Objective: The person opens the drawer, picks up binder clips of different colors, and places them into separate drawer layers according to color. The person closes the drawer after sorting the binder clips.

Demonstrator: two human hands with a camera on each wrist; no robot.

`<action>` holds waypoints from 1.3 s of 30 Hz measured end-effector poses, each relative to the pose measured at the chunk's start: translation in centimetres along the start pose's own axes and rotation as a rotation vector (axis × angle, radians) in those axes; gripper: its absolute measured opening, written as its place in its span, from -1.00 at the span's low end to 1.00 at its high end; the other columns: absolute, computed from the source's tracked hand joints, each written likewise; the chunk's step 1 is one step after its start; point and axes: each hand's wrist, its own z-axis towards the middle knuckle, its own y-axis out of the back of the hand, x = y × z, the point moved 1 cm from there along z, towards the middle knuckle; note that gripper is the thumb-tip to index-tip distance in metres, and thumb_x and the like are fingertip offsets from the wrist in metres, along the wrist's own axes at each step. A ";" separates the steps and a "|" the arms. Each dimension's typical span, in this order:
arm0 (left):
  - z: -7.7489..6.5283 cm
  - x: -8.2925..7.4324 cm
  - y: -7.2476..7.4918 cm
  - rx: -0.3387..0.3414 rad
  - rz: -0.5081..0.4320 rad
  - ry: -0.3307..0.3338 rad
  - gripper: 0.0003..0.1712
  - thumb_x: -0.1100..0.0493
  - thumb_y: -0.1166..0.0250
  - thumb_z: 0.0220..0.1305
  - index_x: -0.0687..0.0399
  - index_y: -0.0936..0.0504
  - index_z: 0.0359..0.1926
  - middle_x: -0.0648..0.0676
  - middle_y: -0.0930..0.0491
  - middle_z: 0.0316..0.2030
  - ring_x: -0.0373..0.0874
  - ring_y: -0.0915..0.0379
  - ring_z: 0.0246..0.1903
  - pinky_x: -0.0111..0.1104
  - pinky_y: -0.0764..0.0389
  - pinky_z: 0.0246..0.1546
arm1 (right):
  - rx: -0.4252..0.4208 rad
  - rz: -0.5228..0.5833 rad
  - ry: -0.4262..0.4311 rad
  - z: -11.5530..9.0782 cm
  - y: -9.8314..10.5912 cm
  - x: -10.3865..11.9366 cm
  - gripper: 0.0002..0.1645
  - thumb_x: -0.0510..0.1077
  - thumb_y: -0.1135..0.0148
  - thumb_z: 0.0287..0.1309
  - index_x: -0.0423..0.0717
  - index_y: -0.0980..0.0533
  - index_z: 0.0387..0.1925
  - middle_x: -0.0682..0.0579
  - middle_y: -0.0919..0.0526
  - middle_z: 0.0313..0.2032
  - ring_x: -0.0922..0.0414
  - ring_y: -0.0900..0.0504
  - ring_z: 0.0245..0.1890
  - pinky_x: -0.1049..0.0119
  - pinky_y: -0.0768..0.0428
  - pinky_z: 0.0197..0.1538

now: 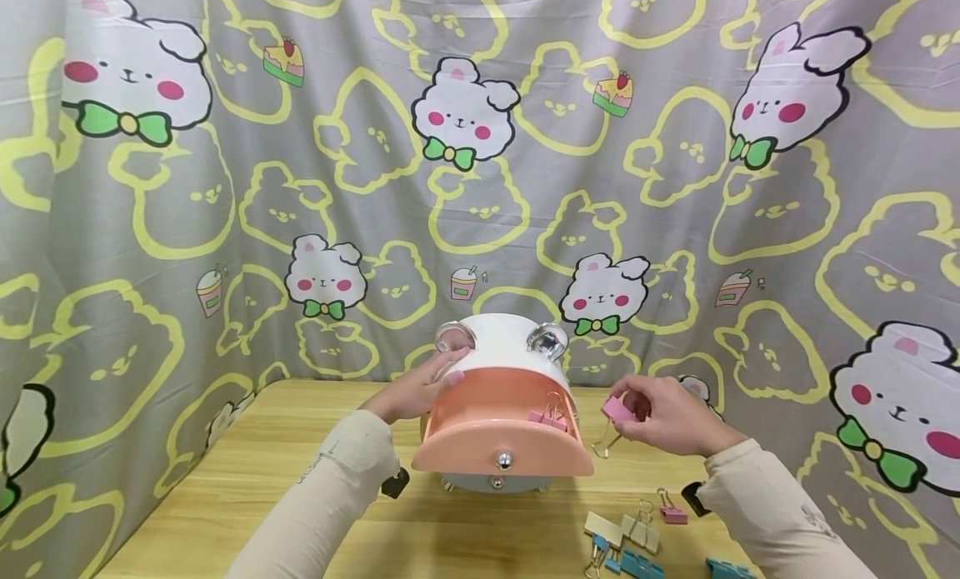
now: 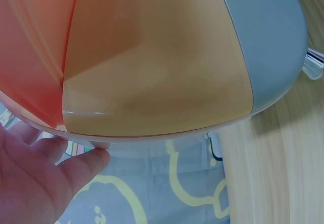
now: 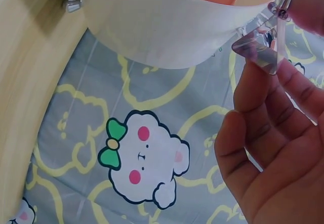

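Note:
A small white storage box (image 1: 501,333) with clear round ears stands on the table, its upper orange drawer (image 1: 465,447) pulled out. Inside that drawer lie pink binder clips (image 1: 551,418), towards the right. My left hand (image 1: 420,389) rests against the box's left side, thumb near the drawer opening; in the left wrist view its fingers (image 2: 86,165) reach behind the white edge. To the right of the box, my right hand (image 1: 671,414) pinches a pink binder clip (image 1: 618,409) between thumb and fingers, its wire handles hanging down. The right wrist view shows this clip (image 3: 260,51) close beside the box.
At the table's front right lie several loose binder clips: a pink one (image 1: 673,512), cream ones (image 1: 603,528) and blue ones (image 1: 641,565). A lower blue-grey drawer (image 1: 468,481) sits under the orange one. Patterned curtain (image 1: 480,204) surrounds the wooden table (image 1: 300,429).

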 end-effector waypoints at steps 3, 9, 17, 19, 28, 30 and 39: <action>-0.1 0.0 0.0 -0.003 0.001 0.001 -0.37 0.00 0.02 0.52 0.05 -0.10 0.49 0.15 -0.05 0.46 0.10 0.06 0.42 0.08 -0.04 0.34 | 0.001 0.004 -0.001 0.1 -0.1 0.0 -0.73 -0.22 -0.39 0.00 -0.06 -0.54 -0.21 0.23 -0.52 -0.52 0.26 -0.46 -0.55 0.36 -0.50 -0.48; -0.3 -0.2 0.1 -0.003 0.008 0.006 -0.37 0.00 0.02 0.52 0.06 -0.10 0.49 0.15 -0.06 0.46 0.11 0.06 0.42 0.09 -0.03 0.34 | -0.003 0.002 -0.012 0.3 0.0 0.2 -0.73 -0.20 -0.39 0.01 -0.05 -0.53 -0.21 0.23 -0.51 -0.52 0.26 -0.46 -0.54 0.36 -0.50 -0.48; -0.2 -0.4 0.0 -0.002 0.009 0.009 -0.36 -0.02 0.02 0.52 0.05 -0.10 0.49 0.14 -0.06 0.46 0.09 0.06 0.42 0.07 -0.03 0.35 | -0.016 0.010 -0.012 0.6 0.2 0.6 -0.71 -0.16 -0.40 0.02 -0.08 -0.53 -0.19 0.21 -0.52 -0.50 0.25 -0.46 -0.52 0.36 -0.50 -0.46; -0.2 -0.4 0.0 0.000 0.004 0.012 -0.36 -0.02 0.02 0.52 0.05 -0.10 0.49 0.13 -0.06 0.46 0.09 0.07 0.42 0.07 -0.03 0.35 | -0.014 0.012 -0.020 0.7 0.2 0.7 -0.71 -0.16 -0.41 0.01 -0.07 -0.54 -0.20 0.21 -0.53 -0.49 0.24 -0.48 -0.51 0.36 -0.51 -0.45; -0.1 -0.1 0.1 0.002 -0.001 0.034 -0.35 -0.06 0.03 0.52 -0.01 -0.08 0.50 0.10 -0.03 0.47 0.06 0.07 0.42 0.06 -0.04 0.34 | -0.024 0.036 0.015 1.2 0.3 0.9 -0.72 -0.18 -0.40 0.03 -0.08 -0.54 -0.20 0.20 -0.53 -0.49 0.24 -0.48 -0.51 0.35 -0.52 -0.45; -0.2 -0.2 0.1 0.004 0.001 0.048 -0.35 -0.07 0.03 0.51 -0.04 -0.08 0.51 0.07 -0.03 0.47 0.03 0.07 0.42 0.05 -0.04 0.35 | -0.028 0.039 0.008 1.4 0.3 1.0 -0.72 -0.18 -0.40 0.02 -0.07 -0.55 -0.19 0.19 -0.53 -0.49 0.22 -0.49 -0.51 0.35 -0.52 -0.45; -0.2 -0.3 0.0 -0.003 0.002 0.025 -0.36 -0.02 0.02 0.52 0.05 -0.09 0.50 0.11 -0.07 0.46 0.08 0.08 0.43 0.06 -0.02 0.36 | -0.029 0.050 -0.002 2.0 0.2 1.6 -0.70 -0.15 -0.40 0.04 -0.09 -0.53 -0.18 0.17 -0.55 -0.45 0.20 -0.50 -0.47 0.34 -0.54 -0.41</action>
